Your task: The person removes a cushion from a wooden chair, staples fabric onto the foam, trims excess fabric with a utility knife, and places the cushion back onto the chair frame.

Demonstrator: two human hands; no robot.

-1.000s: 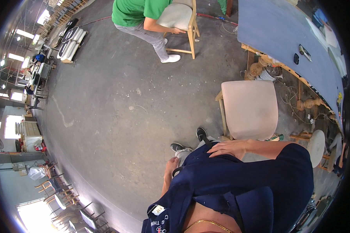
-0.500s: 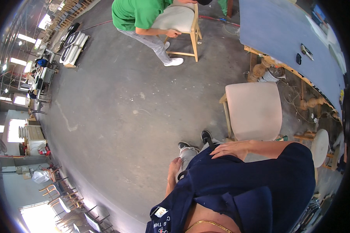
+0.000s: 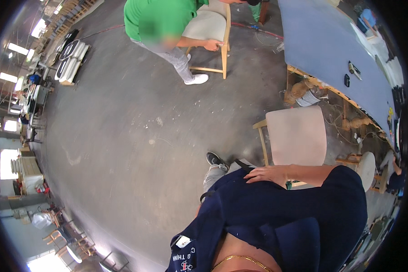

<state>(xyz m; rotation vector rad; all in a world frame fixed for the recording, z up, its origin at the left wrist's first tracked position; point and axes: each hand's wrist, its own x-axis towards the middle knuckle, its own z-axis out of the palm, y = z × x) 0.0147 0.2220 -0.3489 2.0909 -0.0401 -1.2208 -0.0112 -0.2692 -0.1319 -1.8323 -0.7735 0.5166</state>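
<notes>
My right hand rests on the front of my dark blue shirt, its fingers stretched out and nothing in them. A dark strap shows just past the fingertips. My left hand is out of sight behind the shirt. Nearest to my right hand stands a chair with a pale pink padded panel and a light wooden frame. One of my dark shoes is planted on the grey floor.
Ahead, a person in a green shirt bends over and grips a cream-seated wooden chair. At right, a blue-grey table bears small tools; a round pale stool stands below. Stacked cushions sit far left.
My left hand has gone from view behind my shirt, and my feet have shifted in a step. The green-shirted person and their chair appear slightly further left. My right hand stays at my waist.
</notes>
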